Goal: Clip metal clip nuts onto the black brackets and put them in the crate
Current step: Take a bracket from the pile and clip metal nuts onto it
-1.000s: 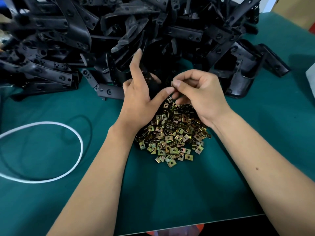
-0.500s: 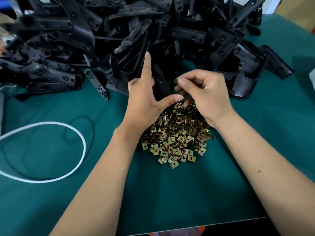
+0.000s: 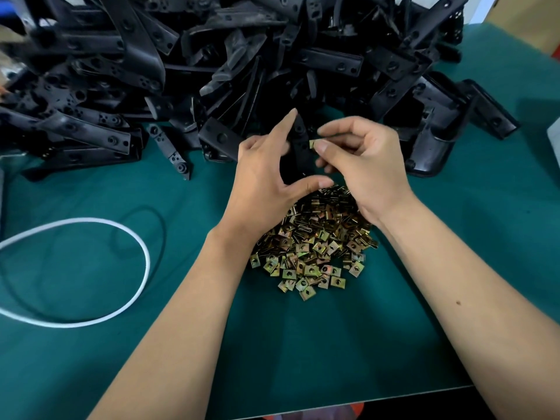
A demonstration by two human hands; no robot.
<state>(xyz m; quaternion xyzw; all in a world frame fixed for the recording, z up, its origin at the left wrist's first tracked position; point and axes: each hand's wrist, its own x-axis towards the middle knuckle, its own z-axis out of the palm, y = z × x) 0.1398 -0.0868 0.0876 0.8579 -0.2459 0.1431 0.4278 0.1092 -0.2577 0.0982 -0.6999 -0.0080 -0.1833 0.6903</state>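
My left hand (image 3: 266, 180) grips a narrow black bracket (image 3: 300, 147) upright between forefinger and thumb, just above a heap of brass-coloured clip nuts (image 3: 318, 241) on the green table. My right hand (image 3: 366, 168) pinches one clip nut (image 3: 312, 144) between thumb and forefinger, right at the bracket's right edge. A big tangled pile of black brackets (image 3: 242, 65) fills the far side of the table. No crate is in view.
A white cord loop (image 3: 91, 274) lies on the green mat at the left. The table's front edge (image 3: 363, 404) runs along the bottom. Several larger black moulded parts (image 3: 439, 137) sit at the right of the pile.
Both hands have risen slightly away from the clip nut heap. My right hand has brought the clip nut up beside the bracket held in my left hand.
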